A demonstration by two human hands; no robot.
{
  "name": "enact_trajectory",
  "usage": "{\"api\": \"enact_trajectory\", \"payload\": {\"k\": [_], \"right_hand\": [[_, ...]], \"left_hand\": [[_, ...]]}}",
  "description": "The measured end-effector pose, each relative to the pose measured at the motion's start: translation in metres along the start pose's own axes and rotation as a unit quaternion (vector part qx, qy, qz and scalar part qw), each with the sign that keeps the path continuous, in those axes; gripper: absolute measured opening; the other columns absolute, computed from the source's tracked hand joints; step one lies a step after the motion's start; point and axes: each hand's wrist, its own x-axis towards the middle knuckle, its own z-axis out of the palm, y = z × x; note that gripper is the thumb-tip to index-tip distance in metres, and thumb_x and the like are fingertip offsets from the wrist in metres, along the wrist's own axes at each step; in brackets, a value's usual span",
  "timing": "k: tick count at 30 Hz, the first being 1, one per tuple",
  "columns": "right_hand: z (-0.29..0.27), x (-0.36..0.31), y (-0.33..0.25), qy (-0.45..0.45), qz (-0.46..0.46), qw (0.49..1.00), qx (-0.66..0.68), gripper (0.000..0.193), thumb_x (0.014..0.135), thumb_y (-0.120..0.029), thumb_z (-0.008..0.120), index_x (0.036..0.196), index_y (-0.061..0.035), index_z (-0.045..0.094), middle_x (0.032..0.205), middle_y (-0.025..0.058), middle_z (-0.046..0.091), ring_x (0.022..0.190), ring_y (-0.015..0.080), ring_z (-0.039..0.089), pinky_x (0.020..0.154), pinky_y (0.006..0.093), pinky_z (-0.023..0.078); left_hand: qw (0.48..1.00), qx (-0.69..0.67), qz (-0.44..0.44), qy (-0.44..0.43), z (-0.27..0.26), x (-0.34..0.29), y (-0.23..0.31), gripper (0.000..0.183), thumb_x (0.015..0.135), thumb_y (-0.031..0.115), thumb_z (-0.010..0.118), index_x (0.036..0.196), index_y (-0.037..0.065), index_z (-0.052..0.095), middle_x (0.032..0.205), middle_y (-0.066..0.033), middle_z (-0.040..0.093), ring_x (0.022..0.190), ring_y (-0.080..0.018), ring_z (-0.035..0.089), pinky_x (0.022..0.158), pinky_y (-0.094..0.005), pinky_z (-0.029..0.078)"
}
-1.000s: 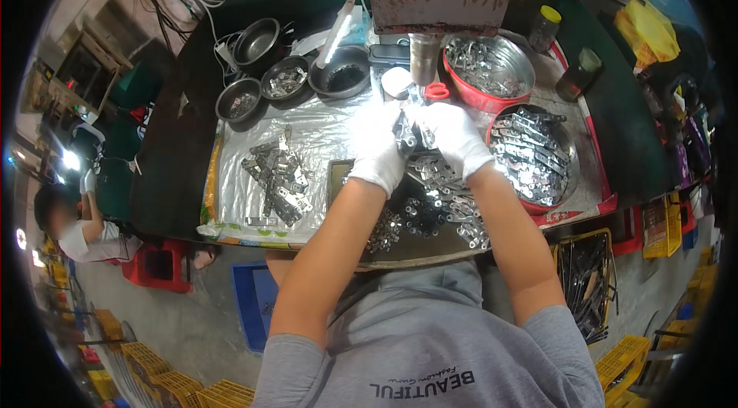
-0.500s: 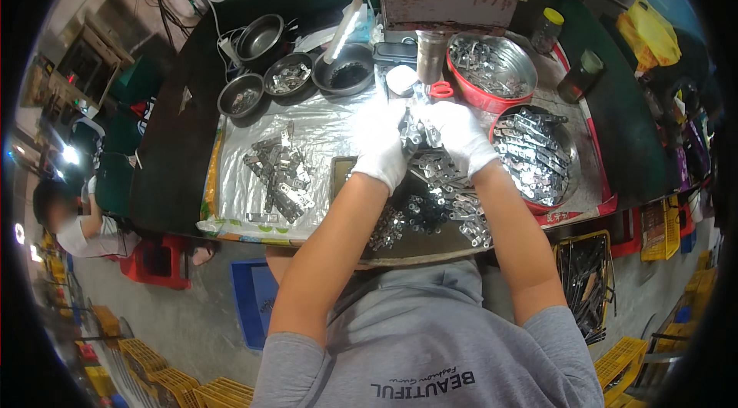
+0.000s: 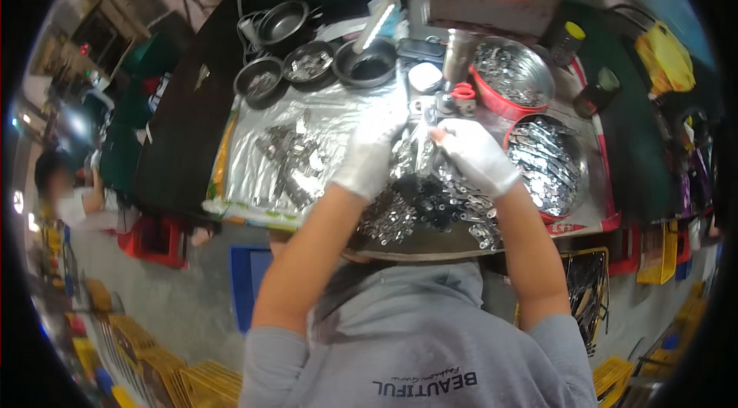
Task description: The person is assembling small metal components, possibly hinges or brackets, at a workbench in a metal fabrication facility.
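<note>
A: In the head view, where is the white-gloved left hand [image 3: 369, 153]?
B: Left of the cluster of small silver metal parts [image 3: 403, 160] at the middle of the table. Glare and blur cover its fingers, so I cannot tell whether it grasps a piece.

A: And the white-gloved right hand [image 3: 480, 156]?
B: Right of that cluster, fingers bent inward, with one bare fingertip [image 3: 438, 134] showing. I cannot tell whether it pinches anything either. The two hands are apart, and the cluster lies between them.

A: What is on the near side?
B: A loose heap of small shiny metal pieces [image 3: 390, 217], with black pieces [image 3: 435, 204] just to its right.

A: To the left?
B: A blurred pile of flat silver metal strips [image 3: 298, 166] on a shiny silver sheet [image 3: 250, 158]. Beyond it stand dark round metal bowls [image 3: 364, 84].

A: Right and far?
B: A round metal tub [image 3: 582, 166] full of silver strips sits beside the right hand. Farther off are red-handled scissors [image 3: 463, 91] and a red round tub [image 3: 496, 103] holding metal parts.
</note>
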Motion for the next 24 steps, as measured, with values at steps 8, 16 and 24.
{"api": "enact_trajectory", "payload": {"k": [8, 16, 24], "right_hand": [[-0.014, -0.049, 0.006, -0.045, 0.006, 0.976, -0.214, 0.033, 0.091, -0.032, 0.067, 0.096, 0.0007, 0.066, 0.076, 0.0091, 0.065, 0.072, 0.0149, 0.059, 0.07, 0.0306, 0.047], [0.033, -0.034, 0.007, -0.034, -0.098, 0.96, -0.259, 0.013, 0.086, -0.007, 0.069, 0.095, -0.0001, 0.064, 0.078, 0.0114, 0.065, 0.071, 0.0175, 0.059, 0.069, 0.0317, 0.048], [0.019, -0.049, 0.023, 0.085, -0.177, 0.908, -0.371, 0.015, 0.076, -0.003, 0.073, 0.089, -0.0014, 0.066, 0.083, 0.0141, 0.066, 0.077, 0.0295, 0.064, 0.07, 0.0357, 0.05]], "left_hand": [[0.818, -0.208, -0.402, -0.356, -0.208, -0.13, -0.036, 0.041, 0.076, 0.019, 0.082, 0.106, -0.005, 0.067, 0.09, -0.0049, 0.068, 0.081, -0.0131, 0.062, 0.074, -0.0276, 0.051], [0.858, -0.072, -0.471, -0.193, -0.18, -0.142, -0.061, 0.031, 0.081, 0.019, 0.075, 0.103, -0.003, 0.07, 0.088, -0.0098, 0.071, 0.079, -0.0163, 0.067, 0.076, -0.0308, 0.054], [0.87, 0.242, -0.36, -0.237, -0.136, -0.124, -0.095, 0.023, 0.072, 0.014, 0.074, 0.095, 0.009, 0.073, 0.092, -0.0125, 0.072, 0.089, -0.0304, 0.069, 0.083, -0.0398, 0.052]]}}
